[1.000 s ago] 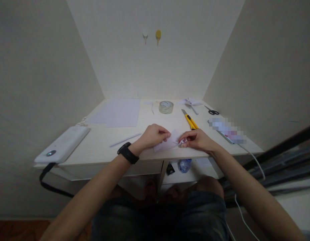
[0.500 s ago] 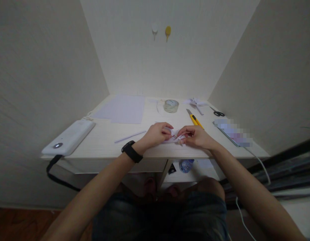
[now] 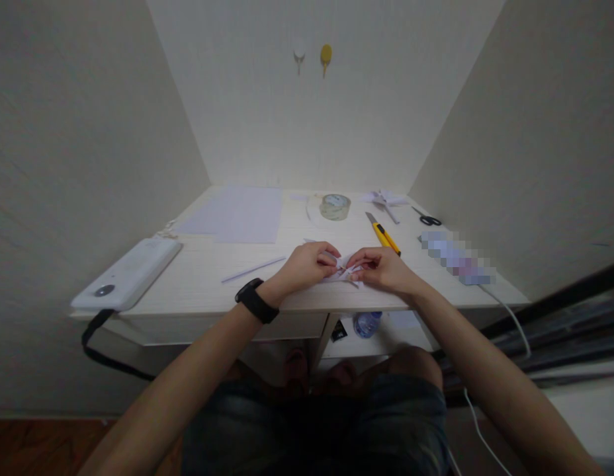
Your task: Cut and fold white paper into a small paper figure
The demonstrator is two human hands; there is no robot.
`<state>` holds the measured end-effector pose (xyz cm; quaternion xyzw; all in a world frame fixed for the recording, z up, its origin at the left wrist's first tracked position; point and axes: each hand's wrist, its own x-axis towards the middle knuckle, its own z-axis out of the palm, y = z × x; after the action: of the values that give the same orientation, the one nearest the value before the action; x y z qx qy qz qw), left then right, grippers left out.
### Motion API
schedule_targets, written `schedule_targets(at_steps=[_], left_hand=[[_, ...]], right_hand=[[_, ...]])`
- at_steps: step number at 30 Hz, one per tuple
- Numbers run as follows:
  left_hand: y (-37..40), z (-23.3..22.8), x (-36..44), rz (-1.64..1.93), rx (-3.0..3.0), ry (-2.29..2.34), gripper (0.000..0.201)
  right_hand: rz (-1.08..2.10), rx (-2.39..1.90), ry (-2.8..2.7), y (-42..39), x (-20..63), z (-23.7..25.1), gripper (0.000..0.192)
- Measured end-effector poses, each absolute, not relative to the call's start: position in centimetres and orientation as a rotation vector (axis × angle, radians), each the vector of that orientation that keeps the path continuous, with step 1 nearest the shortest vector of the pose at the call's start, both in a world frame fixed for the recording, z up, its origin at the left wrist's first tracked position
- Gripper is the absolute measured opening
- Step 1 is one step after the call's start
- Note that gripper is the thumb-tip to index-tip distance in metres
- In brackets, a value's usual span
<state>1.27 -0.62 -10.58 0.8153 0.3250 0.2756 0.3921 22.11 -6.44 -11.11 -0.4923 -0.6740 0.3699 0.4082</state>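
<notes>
At the front of the white desk (image 3: 198, 277), a folded white paper pinwheel (image 3: 343, 271) lies between both hands. My left hand (image 3: 307, 262) pinches its left side with bent fingers, and parts of the paper are hidden under them. On the other side my right hand (image 3: 384, 268) has thumb and fingers closed on the right folds near the centre. A thin rolled paper stick (image 3: 252, 269) rests on the desk left of my left hand. Just beyond my right hand lies a yellow utility knife (image 3: 386, 238).
Behind the hands stands a roll of clear tape (image 3: 335, 207). White sheets (image 3: 250, 215) lie back left, another paper pinwheel (image 3: 383, 200) back right. Black-handled scissors (image 3: 429, 220) and a cabled phone (image 3: 456, 258) are at right; a white device (image 3: 128, 274) sits left. A bottle (image 3: 367, 324) is on the shelf below.
The view has shifted slightly. My right fingers have moved a little on the folds, closer to my left hand; both hands stay on the pinwheel.
</notes>
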Motion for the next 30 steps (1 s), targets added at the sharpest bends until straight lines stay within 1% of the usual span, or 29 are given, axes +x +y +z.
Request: schedule_targets(at_steps=[9, 15, 23, 26, 30], left_hand=[[-0.55, -10.89, 1.32, 0.714, 2.061, 0.795, 0.023], [-0.77, -10.65, 1.32, 0.709, 2.06, 0.802, 0.02], [-0.88, -10.76, 1.32, 0.765, 2.062, 0.841, 0.023], [-0.66, -11.03, 1.37, 0.764, 2.036, 0.864, 0.025], [-0.45, -11.27, 1.45, 0.788, 2.012, 0.858, 0.027]], right_hand=[[0.955, -1.224, -1.684, -6.25, 22.34, -11.53, 0.028], [0.926, -1.238, -1.727, -5.88, 22.36, -11.99, 0.033], [0.774, -1.306, -1.791, -6.25, 21.97, -11.47, 0.037], [0.812, -1.319, -1.724, -6.39, 21.85, -11.7, 0.04], [0.955, -1.267, -1.532, -6.48, 21.62, -12.12, 0.044]])
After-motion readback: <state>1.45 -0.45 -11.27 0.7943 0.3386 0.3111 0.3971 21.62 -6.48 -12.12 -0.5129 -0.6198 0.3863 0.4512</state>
